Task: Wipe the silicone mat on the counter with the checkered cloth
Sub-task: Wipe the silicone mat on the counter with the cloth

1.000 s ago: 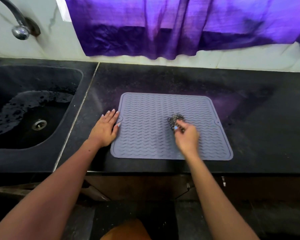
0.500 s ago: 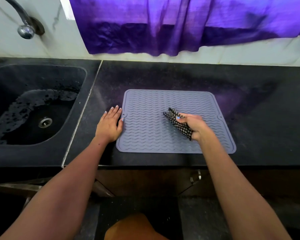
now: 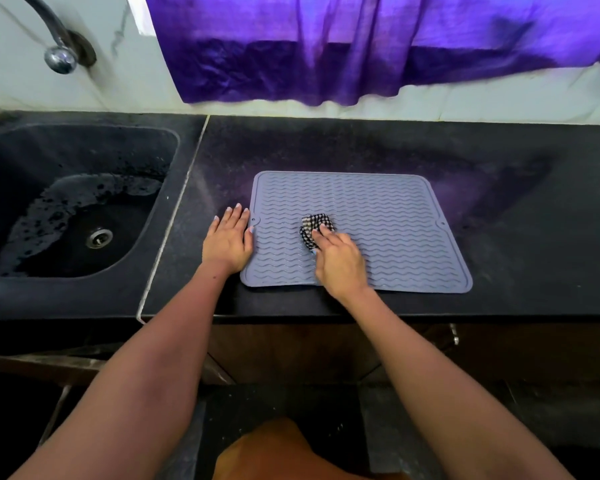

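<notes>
A grey silicone mat (image 3: 388, 216) with wavy ridges lies flat on the black counter (image 3: 326, 147). The bunched black-and-white checkered cloth (image 3: 314, 225) sits on the mat's left-middle part, pressed down under the fingers of my right hand (image 3: 340, 263). My left hand (image 3: 227, 239) rests flat, fingers together, on the counter against the mat's left edge, its thumb touching the mat's rim.
A dark wet sink (image 3: 4, 202) with a metal drain (image 3: 99, 237) is to the left, a tap (image 3: 58, 46) above it. A purple curtain (image 3: 361, 46) hangs over the white back wall. The counter's front edge runs just below the mat.
My right hand has slid the cloth leftward across the mat, from right of its middle to left of its middle. My left hand has stayed at the mat's left edge.
</notes>
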Demonstrator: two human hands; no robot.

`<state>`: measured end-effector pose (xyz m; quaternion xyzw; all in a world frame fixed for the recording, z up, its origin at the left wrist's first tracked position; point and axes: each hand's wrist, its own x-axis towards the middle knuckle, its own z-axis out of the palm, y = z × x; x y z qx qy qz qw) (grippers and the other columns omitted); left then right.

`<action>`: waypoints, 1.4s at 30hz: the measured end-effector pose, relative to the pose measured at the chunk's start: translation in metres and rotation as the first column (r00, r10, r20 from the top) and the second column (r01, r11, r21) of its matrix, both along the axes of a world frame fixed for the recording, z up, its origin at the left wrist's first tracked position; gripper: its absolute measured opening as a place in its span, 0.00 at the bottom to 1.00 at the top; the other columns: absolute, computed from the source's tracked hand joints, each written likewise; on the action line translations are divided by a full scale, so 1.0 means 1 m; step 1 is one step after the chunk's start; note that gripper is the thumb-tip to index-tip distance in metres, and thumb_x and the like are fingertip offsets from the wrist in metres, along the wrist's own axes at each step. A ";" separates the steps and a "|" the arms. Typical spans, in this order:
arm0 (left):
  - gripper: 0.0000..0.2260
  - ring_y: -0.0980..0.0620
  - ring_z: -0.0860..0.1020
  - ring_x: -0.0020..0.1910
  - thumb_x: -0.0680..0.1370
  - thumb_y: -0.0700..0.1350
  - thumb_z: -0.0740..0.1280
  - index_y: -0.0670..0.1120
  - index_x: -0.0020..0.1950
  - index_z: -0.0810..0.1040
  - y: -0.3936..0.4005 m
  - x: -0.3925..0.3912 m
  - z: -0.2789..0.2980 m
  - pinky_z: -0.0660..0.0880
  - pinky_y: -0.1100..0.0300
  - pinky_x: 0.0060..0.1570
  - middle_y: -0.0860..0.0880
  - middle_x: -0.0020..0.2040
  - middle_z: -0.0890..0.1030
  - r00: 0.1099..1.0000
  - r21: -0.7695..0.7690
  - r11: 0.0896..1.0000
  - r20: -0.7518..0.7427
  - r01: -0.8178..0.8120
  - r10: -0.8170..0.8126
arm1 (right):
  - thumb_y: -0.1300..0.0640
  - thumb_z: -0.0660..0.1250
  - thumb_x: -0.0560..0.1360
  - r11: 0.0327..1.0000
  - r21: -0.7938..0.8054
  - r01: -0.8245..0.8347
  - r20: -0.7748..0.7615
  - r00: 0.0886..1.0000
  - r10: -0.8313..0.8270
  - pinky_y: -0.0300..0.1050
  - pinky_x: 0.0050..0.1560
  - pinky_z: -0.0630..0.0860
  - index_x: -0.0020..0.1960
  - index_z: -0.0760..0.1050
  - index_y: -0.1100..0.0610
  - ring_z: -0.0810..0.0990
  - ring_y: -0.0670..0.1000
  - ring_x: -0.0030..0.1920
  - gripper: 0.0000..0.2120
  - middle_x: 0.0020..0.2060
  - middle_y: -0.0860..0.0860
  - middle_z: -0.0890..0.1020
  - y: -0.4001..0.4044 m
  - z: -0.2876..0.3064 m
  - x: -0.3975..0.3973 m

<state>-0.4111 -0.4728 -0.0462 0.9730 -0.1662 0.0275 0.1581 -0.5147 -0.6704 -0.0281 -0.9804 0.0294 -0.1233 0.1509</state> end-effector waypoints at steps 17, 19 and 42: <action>0.22 0.50 0.52 0.77 0.82 0.49 0.49 0.46 0.76 0.58 0.009 -0.011 -0.013 0.45 0.52 0.75 0.47 0.77 0.56 0.999 0.010 1.000 0.026 -0.027 0.027 | 0.61 0.64 0.72 0.989 -0.026 -0.144 -0.002 0.990 0.144 0.50 0.71 0.58 0.72 0.64 0.58 0.63 0.55 0.71 0.28 0.72 0.55 0.66 0.051 -0.007 -0.020; 0.21 0.50 0.52 0.77 0.82 0.48 0.49 0.47 0.76 0.58 0.008 -0.010 -0.013 0.45 0.52 0.75 0.47 0.77 0.56 0.999 0.007 1.000 0.022 -0.026 0.026 | 0.61 0.65 0.72 0.984 -0.025 -0.179 -0.045 0.983 0.178 0.48 0.68 0.62 0.71 0.66 0.56 0.66 0.54 0.67 0.27 0.71 0.53 0.68 0.042 0.000 -0.010; 0.21 0.51 0.54 0.76 0.81 0.45 0.51 0.46 0.75 0.62 0.010 -0.012 -0.009 0.46 0.55 0.74 0.47 0.77 0.59 0.999 -0.082 0.996 0.046 -0.021 0.025 | 0.65 0.64 0.74 0.655 0.732 0.186 -0.304 0.950 0.070 0.32 0.54 0.70 0.58 0.79 0.58 0.78 0.47 0.54 0.14 0.58 0.54 0.81 0.045 0.058 0.047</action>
